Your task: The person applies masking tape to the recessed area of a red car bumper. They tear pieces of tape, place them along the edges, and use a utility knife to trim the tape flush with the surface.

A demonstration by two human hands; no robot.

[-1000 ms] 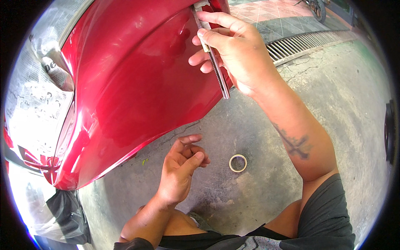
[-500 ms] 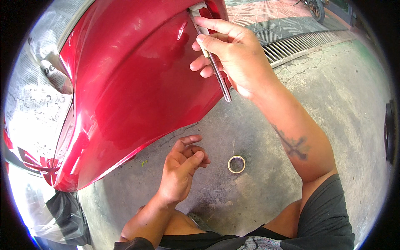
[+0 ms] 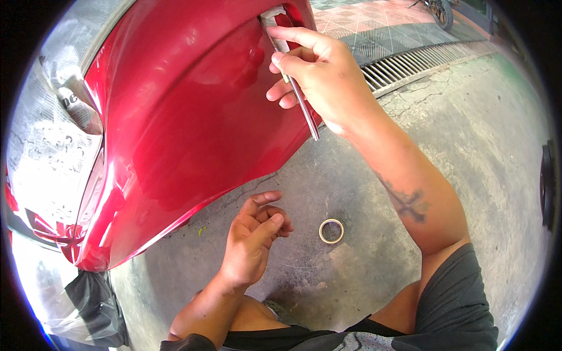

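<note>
My right hand [image 3: 319,70] grips a slim metal utility knife [image 3: 305,114] between thumb and fingers, its rear end pointing down toward me. The index finger stretches along the knife to the edge of a recess in the red car bumper [image 3: 193,134]. Whitish masking material [image 3: 280,44] lines that recess; the knife's tip is hard to make out against it. Lower down, my left hand [image 3: 252,243] hovers over the floor in front of the bumper. Its fingers are loosely bent and apart, with nothing in them.
A roll of masking tape [image 3: 331,231] lies on the concrete floor [image 3: 374,275]. Newspaper sheets [image 3: 52,152] cover the car at left, above dark plastic sheeting [image 3: 96,304]. A drain grate [image 3: 424,65] crosses the floor behind, with a wheel [image 3: 442,14] beyond.
My right hand and the knife have shifted slightly left and up along the recess edge. My left hand has stayed nearly still.
</note>
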